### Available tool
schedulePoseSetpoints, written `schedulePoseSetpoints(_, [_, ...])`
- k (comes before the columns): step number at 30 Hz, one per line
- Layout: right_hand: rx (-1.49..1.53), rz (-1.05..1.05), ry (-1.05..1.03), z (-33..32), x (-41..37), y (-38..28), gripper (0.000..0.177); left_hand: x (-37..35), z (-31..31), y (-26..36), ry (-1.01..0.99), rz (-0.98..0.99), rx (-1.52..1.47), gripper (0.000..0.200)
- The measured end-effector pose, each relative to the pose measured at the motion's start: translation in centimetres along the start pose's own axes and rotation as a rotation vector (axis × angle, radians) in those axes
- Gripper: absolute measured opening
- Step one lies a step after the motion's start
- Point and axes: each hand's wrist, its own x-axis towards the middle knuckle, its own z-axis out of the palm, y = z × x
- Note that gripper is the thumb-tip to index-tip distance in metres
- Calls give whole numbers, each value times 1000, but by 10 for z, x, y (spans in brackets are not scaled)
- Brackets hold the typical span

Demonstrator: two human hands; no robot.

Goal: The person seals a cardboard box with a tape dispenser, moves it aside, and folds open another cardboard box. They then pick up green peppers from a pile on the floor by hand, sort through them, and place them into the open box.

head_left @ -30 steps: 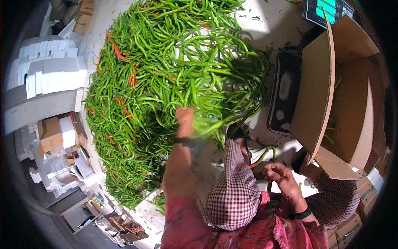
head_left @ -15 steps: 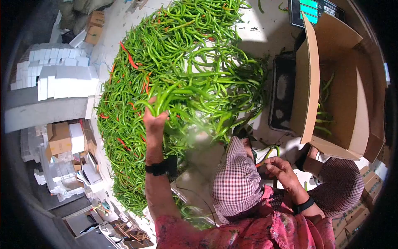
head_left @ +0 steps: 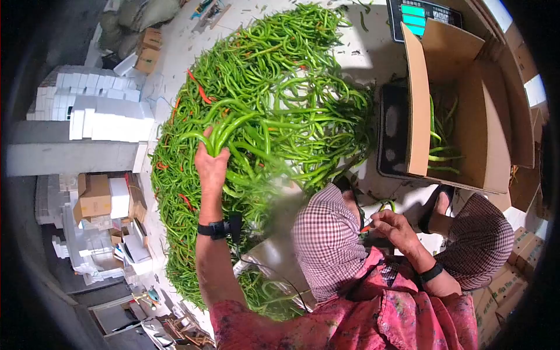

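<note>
My left hand [head_left: 211, 163] is closed round a bunch of long green chili peppers [head_left: 230, 131], raised over the big pile of green peppers [head_left: 198, 116] with a few red ones among them. Near my checked knee [head_left: 329, 239], my right hand [head_left: 395, 229] pinches a pepper [head_left: 366, 228] that looks red at the part by the fingers. A green curved pepper [head_left: 388, 204] shows just beyond that hand. The open cardboard box [head_left: 419, 105] to the right holds several green peppers [head_left: 443, 157].
A scale display [head_left: 413, 20] stands behind the box, and a dark platform [head_left: 392, 128] lies beside it. White boxes [head_left: 108, 116] are stacked at the left. Flattened printed cartons [head_left: 507, 286] lie at the lower right. My foot [head_left: 440, 210] rests below the box.
The view has shifted, so the box and scale appear further left. My left hand still holds the bunch, with its peppers spread a little differently. My right hand keeps its pinch.
</note>
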Motion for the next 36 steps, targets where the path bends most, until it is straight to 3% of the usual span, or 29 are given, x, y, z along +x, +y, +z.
schedulePoseSetpoints(3, [-38, -44, -40, 0, -6, -2, 25, 3, -21, 22, 32, -54, -433, 58])
schedulePoseSetpoints(6, [-66, -67, -17, -3, -7, 1, 25, 5, -38, 34, 15, -38, -477, 59])
schedulePoseSetpoints(8, [-51, -51, 11, -4, -10, -3, 25, 4, -42, 44, 33, -33, -694, 60])
schedulePoseSetpoints(11, [-51, -68, 40, -6, -14, -6, 25, 1, -47, 56, 88, 16, -754, 60])
schedulePoseSetpoints(13, [-32, -78, 18, -5, -16, -8, 25, 4, -43, 53, 40, -10, -452, 57])
schedulePoseSetpoints(15, [-22, -90, -13, -1, -14, -6, 25, 4, -39, 62, -81, -69, -349, 56])
schedulePoseSetpoints(21, [-67, -97, -33, 5, -20, -14, 25, 1, -47, 89, 35, 17, -718, 51])
schedulePoseSetpoints(28, [4, -226, -12, 6, -16, -34, 23, -20, -81, 124, -39, 65, -939, 56])
schedulePoseSetpoints(36, [31, -345, -57, 22, -32, -108, 31, -77, -59, 163, -159, -19, -1251, 52])
